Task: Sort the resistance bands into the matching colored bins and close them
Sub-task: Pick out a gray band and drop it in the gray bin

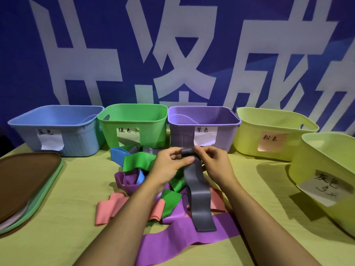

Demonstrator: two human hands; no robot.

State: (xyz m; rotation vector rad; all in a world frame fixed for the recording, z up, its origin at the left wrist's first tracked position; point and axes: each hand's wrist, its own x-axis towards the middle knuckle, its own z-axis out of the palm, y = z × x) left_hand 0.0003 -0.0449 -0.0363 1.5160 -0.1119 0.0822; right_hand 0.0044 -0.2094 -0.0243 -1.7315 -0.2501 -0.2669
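Each bin carries a handwritten paper label: the blue bin (57, 120) reads 蓝色, the green bin (134, 120) 绿色, the purple bin (203, 120) 紫色, the first yellow-green bin (272, 129) 粉色 on a pink slip, and the nearer yellow-green bin (326, 169) 灰色 with a smaller scrawl beneath that cannot be read. Large white characters fill the blue banner (115, 35) behind them.

Both hands pinch the top of a grey band (197, 196) — the left hand (169, 166) and right hand (215, 162) with thumb and fingertips closed on its folded upper end, just in front of the purple bin. From that grip the band hangs down toward the person, its lower loop lying on a long purple band (184, 240). Under and left of the hands lies the tangle of green, blue, pink and purple bands (138, 162). Far left of the grip a stack of lids (25, 181) rests on the yellow-green tablecloth (57, 237) — brown on top.
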